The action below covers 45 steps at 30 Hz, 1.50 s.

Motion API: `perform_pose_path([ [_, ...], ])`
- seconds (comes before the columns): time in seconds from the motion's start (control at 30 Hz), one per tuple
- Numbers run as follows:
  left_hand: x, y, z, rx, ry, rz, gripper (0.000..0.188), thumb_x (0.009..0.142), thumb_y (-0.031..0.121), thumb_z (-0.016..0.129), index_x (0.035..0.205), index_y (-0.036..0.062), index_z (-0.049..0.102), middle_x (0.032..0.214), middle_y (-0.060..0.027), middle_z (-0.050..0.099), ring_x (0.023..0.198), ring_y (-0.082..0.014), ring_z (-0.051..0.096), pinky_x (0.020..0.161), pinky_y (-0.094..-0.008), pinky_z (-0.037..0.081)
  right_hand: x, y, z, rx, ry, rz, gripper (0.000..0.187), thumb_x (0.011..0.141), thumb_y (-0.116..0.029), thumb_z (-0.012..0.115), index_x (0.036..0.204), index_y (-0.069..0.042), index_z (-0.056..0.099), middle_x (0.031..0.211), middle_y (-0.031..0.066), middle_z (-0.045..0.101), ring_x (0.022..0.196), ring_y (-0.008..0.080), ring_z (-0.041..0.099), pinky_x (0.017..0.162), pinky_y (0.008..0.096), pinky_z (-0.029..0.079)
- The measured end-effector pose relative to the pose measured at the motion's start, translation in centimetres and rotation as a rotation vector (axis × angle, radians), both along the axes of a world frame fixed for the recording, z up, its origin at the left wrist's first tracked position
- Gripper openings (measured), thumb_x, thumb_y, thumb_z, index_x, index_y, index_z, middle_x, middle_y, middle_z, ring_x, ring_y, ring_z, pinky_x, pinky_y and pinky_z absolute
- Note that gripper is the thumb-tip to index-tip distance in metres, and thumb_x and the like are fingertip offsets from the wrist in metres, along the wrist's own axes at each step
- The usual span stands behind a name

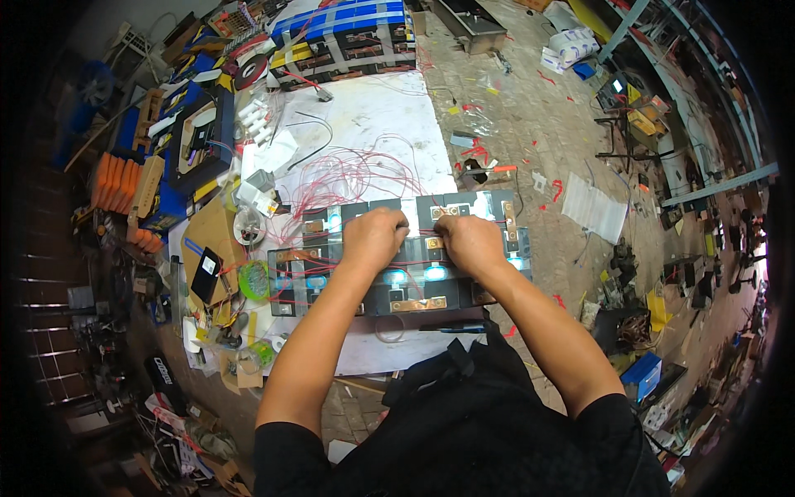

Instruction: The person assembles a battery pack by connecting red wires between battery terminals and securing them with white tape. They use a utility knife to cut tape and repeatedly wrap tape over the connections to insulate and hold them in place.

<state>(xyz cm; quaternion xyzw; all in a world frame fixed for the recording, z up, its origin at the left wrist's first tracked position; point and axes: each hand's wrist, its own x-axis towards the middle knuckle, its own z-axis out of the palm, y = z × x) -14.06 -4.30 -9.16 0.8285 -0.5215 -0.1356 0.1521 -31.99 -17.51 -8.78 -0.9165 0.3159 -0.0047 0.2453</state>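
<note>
A battery pack of dark cells (374, 298) lies crosswise in front of me, with copper connecting bars (418, 305) and clear tape over its top. Above its middle, my left hand (374, 238) is closed, thumb and forefinger pinched together. A short gap to the right, my right hand (474, 245) is closed too, its fingertips beside a copper terminal near the far edge. What either hand pinches is too small to make out. Thin red wires (356, 176) run over the pack and lie in a loose tangle behind it.
The white tabletop (389, 108) bears a larger blue-topped battery pack (344, 37) at its far end. Along the left stand a green tape roll (254, 281), a black meter-like device (206, 275) and orange bins (116, 184). A screwdriver (503, 169) lies right of the table.
</note>
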Motion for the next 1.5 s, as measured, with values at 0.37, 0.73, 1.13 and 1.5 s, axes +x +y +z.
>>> perform_pose_path([
  [0.37, -0.6, -0.4, 0.5, 0.127, 0.18, 0.26, 0.021, 0.089, 0.033, 0.08, 0.089, 0.0125, 0.082, 0.084, -0.0131, 0.08, 0.082, -0.0349, 0.077, 0.076, -0.0468, 0.06, -0.5, -2.1, 1.2, -0.006, -0.157, -0.215, 0.023, 0.098, -0.024, 0.066, 0.112, -0.014, 0.081, 0.093, 0.0194, 0.079, 0.087, 0.0412, 0.077, 0.078, 0.0547, 0.06],
  [0.73, -0.9, -0.9, 1.0, 0.134, 0.186, 0.299, 0.02, 0.087, 0.031, 0.081, 0.088, 0.0113, 0.081, 0.085, -0.0125, 0.08, 0.082, -0.0344, 0.077, 0.076, -0.0468, 0.06, 5.4, -4.0, 1.2, 0.044, 0.118, -0.086, 0.025, 0.09, -0.024, 0.071, 0.102, -0.006, 0.082, 0.102, 0.0232, 0.079, 0.095, 0.042, 0.078, 0.084, 0.0522, 0.061],
  [1.13, -1.1, -0.4, 1.5, -0.01, 0.17, 0.225, 0.031, 0.088, 0.026, 0.084, 0.118, 0.0199, 0.076, 0.101, -0.0094, 0.076, 0.095, -0.0329, 0.075, 0.08, -0.0466, 0.058, 5.9, -3.2, 0.1, 0.178, 0.108, 0.193, 0.021, 0.087, -0.018, 0.069, 0.104, -0.014, 0.081, 0.1, 0.0155, 0.08, 0.096, 0.0376, 0.077, 0.083, 0.0495, 0.061],
  [1.5, 0.0, 0.8, -0.4, -0.122, 0.014, -0.003, 0.009, 0.09, 0.026, 0.081, 0.098, 0.0216, 0.084, 0.098, -0.0092, 0.068, 0.085, -0.034, 0.074, 0.073, -0.0489, 0.059, 0.0, -0.8, 1.2, 0.149, -0.012, 0.157, 0.028, 0.096, -0.024, 0.065, 0.121, -0.018, 0.077, 0.1, 0.0166, 0.079, 0.092, 0.0395, 0.076, 0.08, 0.0538, 0.059],
])
